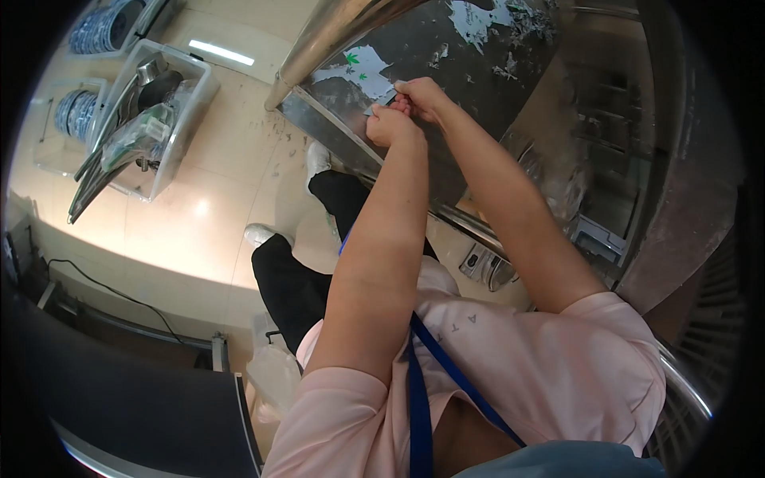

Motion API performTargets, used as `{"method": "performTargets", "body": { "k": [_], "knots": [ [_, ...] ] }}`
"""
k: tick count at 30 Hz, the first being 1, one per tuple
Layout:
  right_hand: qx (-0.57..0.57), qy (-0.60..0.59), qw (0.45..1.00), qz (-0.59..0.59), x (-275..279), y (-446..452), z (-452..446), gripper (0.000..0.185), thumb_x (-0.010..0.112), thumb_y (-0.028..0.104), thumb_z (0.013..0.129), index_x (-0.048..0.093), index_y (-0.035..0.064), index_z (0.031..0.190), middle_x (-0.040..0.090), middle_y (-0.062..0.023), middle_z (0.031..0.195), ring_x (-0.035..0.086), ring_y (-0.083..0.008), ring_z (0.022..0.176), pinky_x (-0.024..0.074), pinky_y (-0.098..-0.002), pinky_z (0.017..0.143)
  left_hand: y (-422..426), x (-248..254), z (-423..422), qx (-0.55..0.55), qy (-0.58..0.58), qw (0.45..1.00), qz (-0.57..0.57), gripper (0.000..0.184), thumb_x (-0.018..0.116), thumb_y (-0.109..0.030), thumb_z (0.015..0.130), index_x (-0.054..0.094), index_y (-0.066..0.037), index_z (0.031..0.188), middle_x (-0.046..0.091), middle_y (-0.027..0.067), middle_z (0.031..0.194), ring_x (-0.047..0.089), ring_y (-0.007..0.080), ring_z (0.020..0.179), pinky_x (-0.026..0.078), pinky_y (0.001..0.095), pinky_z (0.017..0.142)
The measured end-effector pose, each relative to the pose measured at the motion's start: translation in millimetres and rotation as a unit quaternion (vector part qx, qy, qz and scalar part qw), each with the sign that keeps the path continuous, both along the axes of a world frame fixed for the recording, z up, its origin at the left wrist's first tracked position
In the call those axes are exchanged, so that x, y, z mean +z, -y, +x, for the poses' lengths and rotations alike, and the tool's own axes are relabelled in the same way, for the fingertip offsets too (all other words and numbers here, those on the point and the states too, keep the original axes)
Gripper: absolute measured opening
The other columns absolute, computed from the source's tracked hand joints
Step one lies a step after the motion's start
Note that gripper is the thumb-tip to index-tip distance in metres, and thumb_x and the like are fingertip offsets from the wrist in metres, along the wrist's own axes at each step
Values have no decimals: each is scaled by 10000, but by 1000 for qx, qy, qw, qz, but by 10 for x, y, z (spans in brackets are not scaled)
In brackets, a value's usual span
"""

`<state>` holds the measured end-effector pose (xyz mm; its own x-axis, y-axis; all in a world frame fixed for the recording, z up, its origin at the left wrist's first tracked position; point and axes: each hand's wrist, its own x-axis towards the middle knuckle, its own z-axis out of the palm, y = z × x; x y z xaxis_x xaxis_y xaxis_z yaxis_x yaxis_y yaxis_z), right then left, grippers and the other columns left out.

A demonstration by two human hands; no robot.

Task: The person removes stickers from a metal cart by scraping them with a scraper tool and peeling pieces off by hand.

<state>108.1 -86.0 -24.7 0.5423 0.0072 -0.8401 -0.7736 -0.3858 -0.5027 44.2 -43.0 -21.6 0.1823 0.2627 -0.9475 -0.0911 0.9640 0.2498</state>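
Blue-grey cloth [558,460] right up close, with the wearer's pink shirt [542,358] and blue lanyard [421,398] just past it, all on the near side of the dark panel [486,95]! And out on that panel, 2 bare hands together at the torn white label [360,67], the sheet printed with green leaves. Left hand [390,123]: clenched, fingers curled in, over the panel's near-left part, just by the label's lower edge. Right hand [421,97]: tucked in against it, fingers closed too, close to the label's corner; whether either hand pinches the paper, you cannot tell from here. More torn paper [478,22] lies on the panel's far side, grey scraps flecked around it. A thick metal tube [327,44] runs along the panel's left side.

Over to the left of the panel, across the pale floor [239,151], a clear bin [187,127] is crammed with metalware and plastic wrapping, and beyond it 2 more tubs hold blue-patterned dishes [76,114]. Black trousers [291,275] and white shoes [318,163] stand near the panel's left edge, feet apart.
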Motion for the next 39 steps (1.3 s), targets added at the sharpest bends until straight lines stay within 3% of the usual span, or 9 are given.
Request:
{"method": "performTargets", "body": {
  "k": [9,13,16,21,24,27,33,36,39],
  "knots": [
    [-178,-8,984,15,-280,40,-231,149,500,112,814,518,17,700,520,-62,597,501,-166,499,431,-296,462,-80,-288,31,-305,-171,925,148,325,388,-137,835,544,81,652,578,158,608,574,221,506,462,301,445],
    [-255,-3,965,62,-246,-124,-284,198,480,99,807,484,49,615,480,-24,526,435,-133,405,356,-251,368,-387,-92,100,-481,-237,760,368,297,413,-138,805,563,80,672,587,153,617,582,218,508,475,302,463],
    [-315,17,946,73,-185,-205,-309,161,468,84,807,492,37,655,503,-51,559,473,-136,443,394,-228,394,-404,-292,190,-416,-147,868,228,268,428,-123,787,560,75,664,581,150,605,580,220,504,471,300,451],
    [-312,-64,918,235,-299,88,-321,96,449,88,821,476,14,766,534,-74,661,519,-145,525,449,-215,456,-381,-677,38,-365,-16,896,253,257,449,-127,795,536,75,662,564,132,577,551,181,459,441,278,396],
    [-279,-74,931,225,-230,108,-429,95,446,88,824,470,9,778,530,-75,675,523,-143,538,446,-206,459,-556,-179,-210,-332,36,924,186,246,446,-120,798,535,70,669,560,119,561,539,175,442,429,274,388],
    [-284,-64,939,183,-152,24,-513,91,441,72,821,465,-1,770,508,-74,649,511,-144,529,432,-200,449,-609,-163,-302,-351,13,926,141,239,452,-112,796,536,62,655,563,117,556,529,172,427,417,267,381],
    [-374,-53,918,125,-210,-189,-513,88,415,30,808,440,-3,731,457,-80,600,443,-146,459,396,-235,397,-460,-634,-239,-431,-64,854,284,265,493,-152,774,559,62,631,578,136,576,541,169,426,426,266,398],
    [-400,-26,910,105,-210,-280,-472,86,401,14,796,422,10,712,441,-75,574,409,-152,426,363,-251,364,-624,2,-212,-509,-175,776,329,286,485,-180,766,579,69,660,583,157,583,581,218,506,460,310,483],
    [-400,-36,908,116,-240,-318,-399,83,394,13,783,412,19,703,425,-68,550,390,-158,411,336,-251,351,-646,62,-121,-509,-191,780,312,297,468,-201,757,596,61,701,588,181,618,596,284,624,464,357,599]
  ]
}}
